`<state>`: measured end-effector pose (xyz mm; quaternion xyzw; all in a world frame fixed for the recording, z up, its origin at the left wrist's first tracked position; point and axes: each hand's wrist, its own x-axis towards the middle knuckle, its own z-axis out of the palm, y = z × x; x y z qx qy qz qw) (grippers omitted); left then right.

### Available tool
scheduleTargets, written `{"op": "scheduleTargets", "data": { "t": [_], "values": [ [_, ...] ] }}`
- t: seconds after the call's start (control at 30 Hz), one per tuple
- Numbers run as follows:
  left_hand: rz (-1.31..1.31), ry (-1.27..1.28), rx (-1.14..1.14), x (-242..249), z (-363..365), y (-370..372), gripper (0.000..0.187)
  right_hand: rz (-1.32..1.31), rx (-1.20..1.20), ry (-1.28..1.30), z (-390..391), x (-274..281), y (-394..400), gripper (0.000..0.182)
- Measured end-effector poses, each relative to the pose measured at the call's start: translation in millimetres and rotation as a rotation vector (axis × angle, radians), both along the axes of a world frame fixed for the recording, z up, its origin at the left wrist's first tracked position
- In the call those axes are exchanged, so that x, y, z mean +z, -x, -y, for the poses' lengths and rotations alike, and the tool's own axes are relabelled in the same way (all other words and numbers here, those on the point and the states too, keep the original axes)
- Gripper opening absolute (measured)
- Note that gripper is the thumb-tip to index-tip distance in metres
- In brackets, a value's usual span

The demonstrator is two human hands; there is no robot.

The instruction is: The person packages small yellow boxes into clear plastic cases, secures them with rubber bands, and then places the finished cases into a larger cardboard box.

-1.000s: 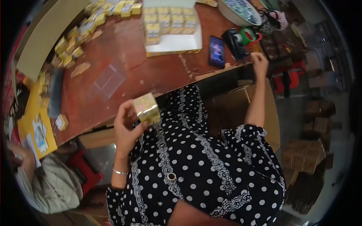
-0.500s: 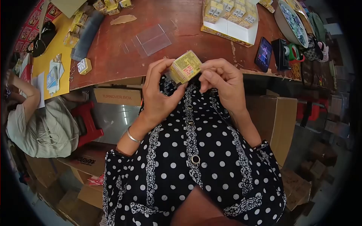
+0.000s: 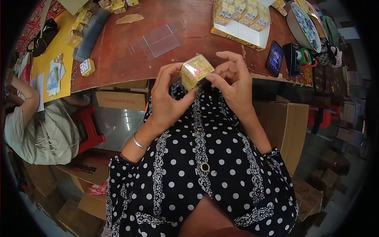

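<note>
In front of my chest, at the table's edge, my left hand (image 3: pixel 167 93) grips a small yellow printed box (image 3: pixel 196 70) between thumb and fingers. Glossy clear film covers the box and catches the light on its top. On the box's right side is my right hand (image 3: pixel 232 77): its thumb tip rests at the near right corner, while the fingers are lifted and apart. A flat clear plastic sheet (image 3: pixel 161 40) with crease lines lies on the table beyond my hands. Further left sits a small yellow-and-white box (image 3: pixel 87 67).
The red table (image 3: pixel 130 59) holds a display tray (image 3: pixel 237 37) of small boxes, a phone (image 3: pixel 275 58), tape rolls (image 3: pixel 305 56) and a bowl (image 3: pixel 290 19) of small packets. Another person's arm (image 3: pixel 27 93) is at the left. Cartons (image 3: pixel 122 100) stand below the table.
My right fingers have lifted and spread from a pinch near the box's right edge, with the thumb now at its corner. The box has turned slightly in my left hand.
</note>
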<state>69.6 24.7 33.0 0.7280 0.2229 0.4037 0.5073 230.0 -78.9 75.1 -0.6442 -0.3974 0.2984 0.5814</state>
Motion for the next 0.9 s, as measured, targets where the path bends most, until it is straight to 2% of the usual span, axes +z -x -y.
{"op": "scheduleTargets", "data": {
  "t": [0.03,0.07,0.13,0.17,0.23,0.27,0.37,0.43,0.47,0.5,0.53,0.57,0.6,0.63,0.67,0.73,0.83,0.9],
  "values": [
    [-0.025,0.09,-0.035,1,1,0,0.053,0.15,-0.052,-0.014,-1,-2,-2,0.031],
    [-0.024,0.089,-0.032,4,2,0,0.053,0.151,-0.05,-0.016,-2,-5,-7,0.031],
    [0.026,0.428,-0.168,8,6,-1,0.052,0.706,0.016,-0.355,-4,-12,-19,0.04],
    [0.027,0.427,-0.167,8,6,-1,0.052,0.707,0.016,-0.356,-5,-14,-23,0.04],
    [0.043,0.512,-0.233,9,5,0,0.053,0.707,0.211,-0.336,-6,-17,-30,0.044],
    [0.044,0.511,-0.232,9,5,0,0.053,0.707,0.212,-0.337,-7,-18,-33,0.044],
    [0.064,0.533,-0.246,7,6,-1,0.054,0.581,0.344,-0.274,-10,-18,-38,0.047],
    [0.054,0.424,-0.204,6,7,-2,0.054,0.41,0.46,-0.11,-10,-17,-41,0.059],
    [0.056,0.42,-0.202,8,5,-1,0.054,0.413,0.461,-0.113,-8,-15,-42,0.059],
    [0.017,0.139,-0.146,12,2,0,0.054,0.085,0.491,-0.128,-5,-12,-42,0.066],
    [-0.022,-0.142,-0.088,14,-1,2,0.054,-0.03,0.483,-0.146,-5,-11,-48,0.068],
    [-0.02,-0.144,-0.088,16,-4,2,0.054,-0.147,0.472,-0.167,-6,-11,-54,0.07],
    [0.0,-0.334,-0.085,17,-8,0,0.052,-0.262,0.459,-0.191,-6,-10,-61,0.074],
    [0.022,-0.524,-0.087,17,-11,-1,0.051,-0.252,0.468,-0.034,-7,-8,-74,0.072],
    [0.026,-0.527,-0.1,16,-12,-1,0.051,-0.242,0.469,0.121,-6,-6,-80,0.072],
    [0.009,-0.706,-0.113,12,-14,-3,0.046,-0.134,0.411,0.103,-13,0,-74,0.072],
    [0.026,-0.743,-0.161,14,-14,-4,0.044,-0.279,0.564,0.205,-23,5,-78,0.055],
    [0.053,-0.759,-0.164,9,-14,-6,0.045,-0.331,0.581,0.233,-27,4,-75,0.055]
  ]
}}
